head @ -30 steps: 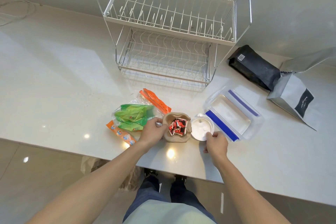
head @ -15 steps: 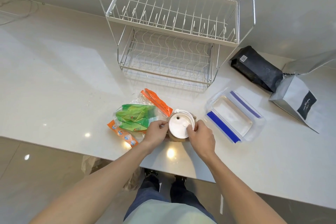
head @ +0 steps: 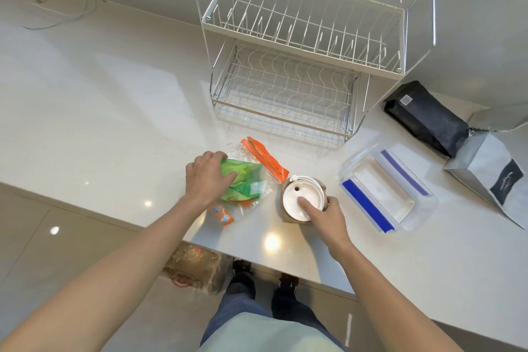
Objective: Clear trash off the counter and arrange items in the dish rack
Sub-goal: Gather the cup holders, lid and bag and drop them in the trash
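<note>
Left hand (head: 207, 180) grip closed on green wrappers (head: 243, 181), right hand (head: 328, 216) grip clasping lidded cup (head: 300, 200)

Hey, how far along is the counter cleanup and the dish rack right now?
Early on. Done: the white lid sits on the brown cup. In hand: the right hand holds that cup with its thumb on the lid, and the left hand rests on the green wrappers in the clear bag. Left: both tiers of the dish rack are empty, and the clear container is still on the counter.
</note>
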